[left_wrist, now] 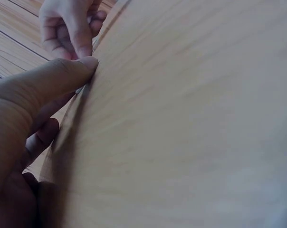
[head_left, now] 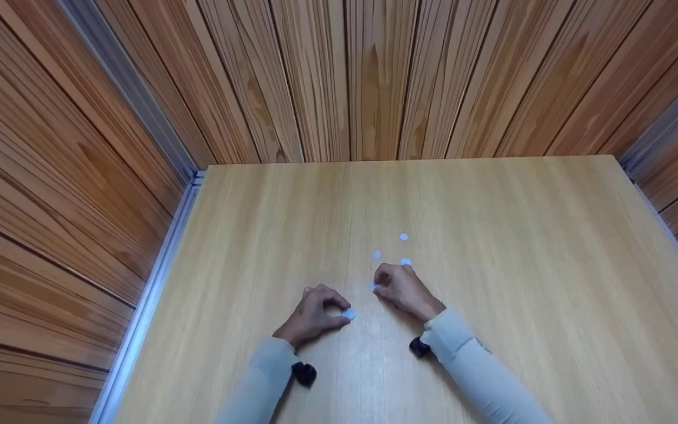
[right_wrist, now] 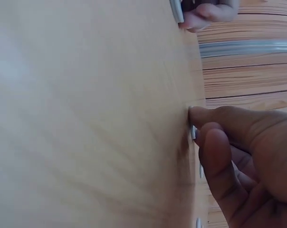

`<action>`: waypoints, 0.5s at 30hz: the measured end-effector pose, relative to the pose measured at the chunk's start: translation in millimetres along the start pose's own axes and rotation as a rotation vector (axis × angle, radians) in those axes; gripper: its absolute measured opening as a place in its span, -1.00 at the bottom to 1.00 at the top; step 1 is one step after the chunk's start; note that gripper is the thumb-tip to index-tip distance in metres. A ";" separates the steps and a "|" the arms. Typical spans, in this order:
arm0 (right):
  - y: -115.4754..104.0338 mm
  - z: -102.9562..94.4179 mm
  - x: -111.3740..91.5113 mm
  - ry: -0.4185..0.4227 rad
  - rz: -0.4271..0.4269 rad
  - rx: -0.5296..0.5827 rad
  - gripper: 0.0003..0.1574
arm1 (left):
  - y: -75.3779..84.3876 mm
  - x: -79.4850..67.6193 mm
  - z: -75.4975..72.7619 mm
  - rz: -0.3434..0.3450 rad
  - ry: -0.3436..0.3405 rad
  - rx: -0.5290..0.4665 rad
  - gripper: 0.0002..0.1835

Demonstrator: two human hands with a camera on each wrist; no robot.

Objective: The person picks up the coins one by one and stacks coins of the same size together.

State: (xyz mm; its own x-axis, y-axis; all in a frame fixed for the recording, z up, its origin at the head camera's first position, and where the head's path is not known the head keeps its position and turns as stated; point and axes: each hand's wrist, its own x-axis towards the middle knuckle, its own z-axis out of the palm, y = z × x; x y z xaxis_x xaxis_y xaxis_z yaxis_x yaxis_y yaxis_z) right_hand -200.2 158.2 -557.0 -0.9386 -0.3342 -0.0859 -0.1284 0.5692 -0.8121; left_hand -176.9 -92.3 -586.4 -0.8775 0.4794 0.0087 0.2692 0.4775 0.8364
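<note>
Low over the front half of the table, my left hand point(head_left: 316, 312) pinches a white disc point(head_left: 348, 314) between thumb and fingertips. The same disc point(right_wrist: 177, 10) shows edge-on at the top of the right wrist view. To the right and slightly farther off, my right hand point(head_left: 405, 288) pinches a smaller-looking white disc point(head_left: 375, 287), close to the tabletop; its thin edge point(right_wrist: 192, 127) shows at the fingertips in the right wrist view. Just beyond the right hand lies another white disc point(head_left: 406, 262), partly hidden by the knuckles.
Two more white discs lie farther back, one to the left point(head_left: 376, 255) and one behind point(head_left: 404, 237). The wooden tabletop point(head_left: 539, 265) meets wood-panelled walls point(head_left: 374, 82), with a metal rail point(head_left: 156, 277) along its left edge. A black band point(head_left: 303, 374) shows by the left sleeve.
</note>
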 end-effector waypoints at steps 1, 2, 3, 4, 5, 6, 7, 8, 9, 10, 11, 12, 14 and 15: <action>1.0 0.4 -2.4 0.002 0.003 0.008 -0.91 | 0.0 -0.1 0.1 -0.006 -0.001 0.000 -0.83; 1.9 0.8 -4.7 0.004 0.003 0.015 -0.91 | 0.0 -0.3 0.2 -0.009 -0.001 0.001 -0.83; 2.8 1.3 -6.9 0.005 0.006 0.020 -0.91 | -0.2 -0.4 0.2 -0.014 -0.001 0.001 -0.83; 3.5 1.6 -9.3 0.005 0.008 0.027 -0.91 | 0.0 -0.5 0.2 -0.017 -0.001 0.002 -0.83; 4.4 2.0 -11.4 0.007 0.002 0.032 -0.92 | 0.0 -0.6 0.1 -0.020 0.000 0.003 -0.83; 5.1 2.4 -13.6 0.008 -0.003 0.036 -0.92 | -0.2 -0.6 0.1 -0.021 0.001 0.007 -0.83; 5.9 2.8 -15.7 0.010 -0.008 0.044 -0.92 | -0.2 -0.6 0.0 -0.022 0.003 0.007 -0.83; 6.5 3.1 -17.9 0.011 -0.011 0.056 -0.92 | -0.3 -0.6 0.0 -0.024 0.004 0.007 -0.83; 7.2 3.5 -19.9 0.012 -0.013 0.068 -0.92 | -0.3 -0.6 0.0 -0.026 0.005 0.007 -0.82; 8.3 4.0 -21.7 0.014 -0.016 0.080 -0.92 | -0.2 -0.6 0.0 -0.026 0.006 0.007 -0.82; 9.4 4.5 -23.3 0.017 -0.020 0.090 -0.92 | -0.4 -0.6 0.1 -0.025 0.006 0.006 -0.82; 10.4 5.3 -25.1 0.021 -0.021 0.103 -0.91 | -0.6 -0.5 0.2 -0.022 0.007 0.007 -0.82; 12.6 6.9 -28.1 0.034 -0.025 0.121 -0.91 | -0.7 -0.7 0.5 -0.021 0.008 0.004 -0.81; 13.8 8.0 -29.5 0.044 -0.028 0.127 -0.91 | -0.7 -0.8 0.6 -0.020 0.008 0.002 -0.81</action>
State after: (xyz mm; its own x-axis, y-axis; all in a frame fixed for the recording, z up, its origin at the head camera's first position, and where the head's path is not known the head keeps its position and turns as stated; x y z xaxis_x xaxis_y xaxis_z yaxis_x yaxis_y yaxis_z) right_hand -171.7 169.9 -570.3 -0.9486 -0.3140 -0.0394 -0.1156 0.4597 -0.8805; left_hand -176.1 -92.6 -587.3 -0.8858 0.4640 -0.0034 0.2527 0.4883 0.8353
